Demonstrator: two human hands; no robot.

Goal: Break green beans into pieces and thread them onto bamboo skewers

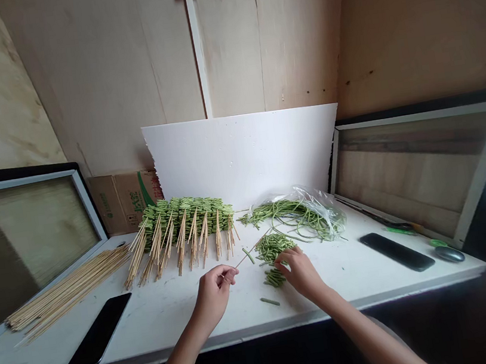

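Near the middle of the white table, my left hand [217, 291] is closed on a thin wooden skewer [245, 256] that points up and to the right. One cut green bean piece [248, 256] lies by the skewer. My right hand [297, 269] is at the right edge of a pile of cut bean pieces [274, 244], fingers bent down; what its fingertips hold, if anything, is hidden. A smaller heap of pieces [274, 278] lies just left of it, and a single piece [269, 302] is nearer the table's front edge.
Skewered beans [185, 220] are stacked at the back left, beside loose skewers [68, 291]. Long beans [297, 216] lie in a clear bag behind the pile. One phone [98, 333] lies left, another [396, 251] right, near a mouse [449, 253].
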